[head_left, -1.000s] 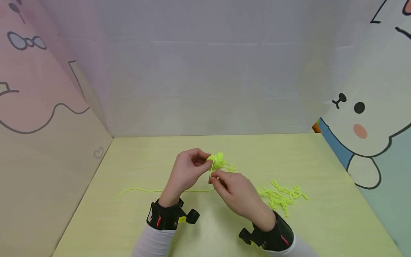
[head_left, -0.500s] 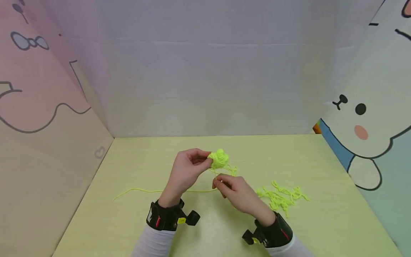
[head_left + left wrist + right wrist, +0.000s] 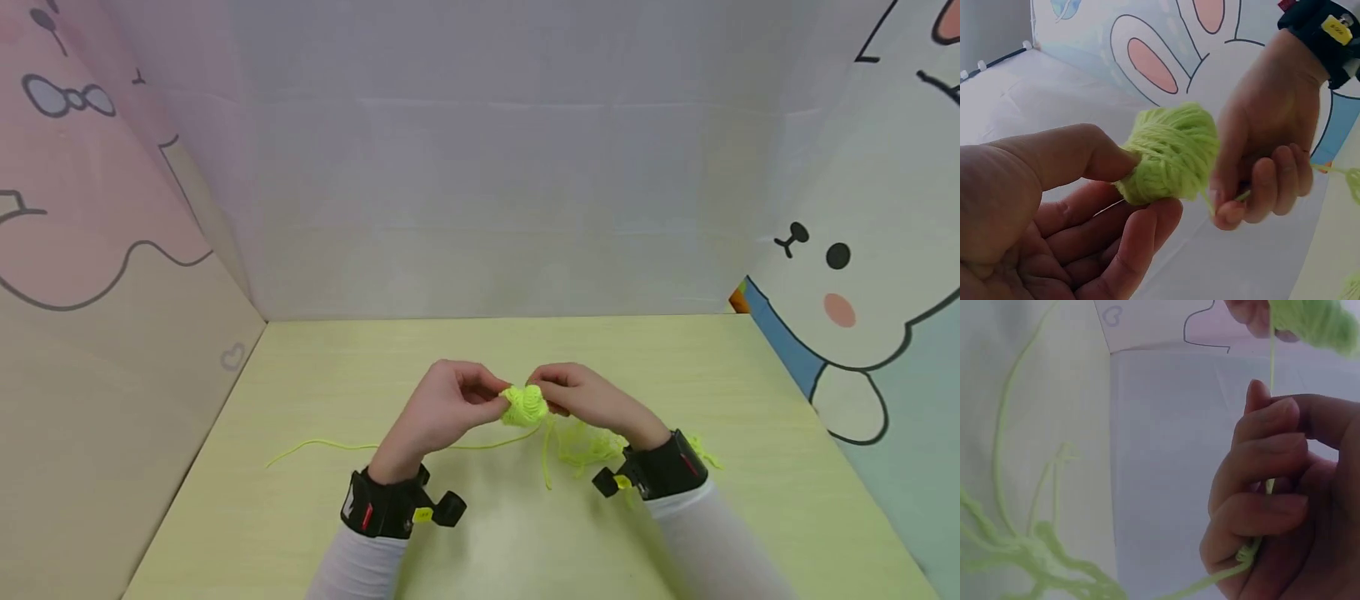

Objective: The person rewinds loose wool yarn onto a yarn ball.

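Left fingers [image 3: 1168, 219] pinch the yarn ball [image 3: 1175, 153], long axis roughly sideways; right fingers [image 3: 1266, 456] pinch its strand [image 3: 1272, 362].

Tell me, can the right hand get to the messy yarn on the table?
Probably yes: the messy yarn lies near the right hand, and nothing seems between them. But that hand holds a strand from the yarn ball, so may need freeing first.
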